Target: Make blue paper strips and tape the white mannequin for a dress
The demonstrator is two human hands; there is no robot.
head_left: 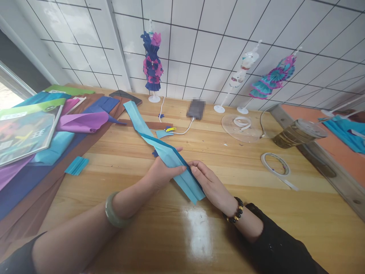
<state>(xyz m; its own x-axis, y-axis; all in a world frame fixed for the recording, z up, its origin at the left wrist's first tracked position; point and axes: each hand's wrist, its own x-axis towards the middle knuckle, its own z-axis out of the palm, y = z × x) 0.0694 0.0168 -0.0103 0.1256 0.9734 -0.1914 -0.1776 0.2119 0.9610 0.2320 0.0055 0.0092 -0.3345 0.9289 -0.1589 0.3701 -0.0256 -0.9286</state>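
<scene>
A long light-blue crepe paper strip [164,152] with a darker blue edge runs diagonally over the wooden table. My left hand [164,169] grips it near the middle, thumb on top and fingers beneath. At the dark edge, my right hand [207,180] pinches the strip with thumb and forefinger, close to my left thumb. The strip's near end hangs below both hands, and its far end reaches toward the wall. Part of a small dark-blue paper piece [155,153] shows beside my left hand.
Coloured paper sheets [85,121] and a book [28,127] are piled at left, near a folded blue piece [76,165]. A tape roll [264,161] and a brown cup [293,135] are at right. Paper-dressed figures on stands [154,72] line the tiled wall.
</scene>
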